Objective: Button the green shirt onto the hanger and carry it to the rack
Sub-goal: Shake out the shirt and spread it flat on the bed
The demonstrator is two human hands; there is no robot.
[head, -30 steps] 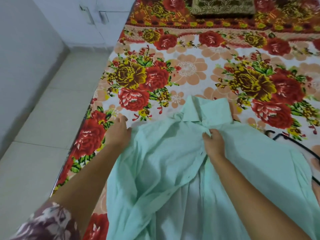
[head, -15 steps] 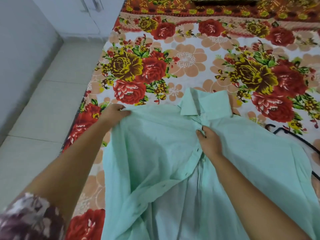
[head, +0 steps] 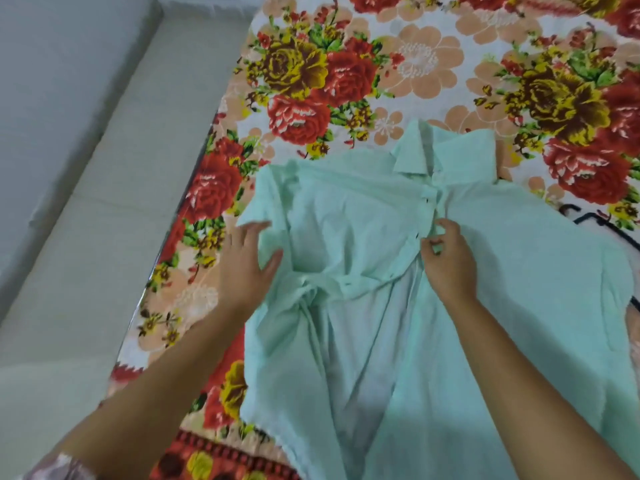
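The pale green shirt (head: 349,209) lies front up on the flowered bed sheet, its collar pointing away from me and its front still parted below the chest. My left hand (head: 244,259) rests at the shirt's left side, fingers spread, thumb pressed on a fold of the cloth. My right hand (head: 448,259) pinches the button placket at chest height. A black hanger (head: 588,221) shows only as a thin wire at the right edge, mostly hidden under the shirt.
The bed with its red and yellow flowered sheet (head: 346,74) fills most of the view. Its left edge runs diagonally beside a pale tiled floor (head: 86,237), with a grey wall (head: 41,81) further left.
My left hand has slid from the shirt's upper left shoulder down to its side. My right hand has loosened into a fingertip pinch on the placket. The view has tilted further down.
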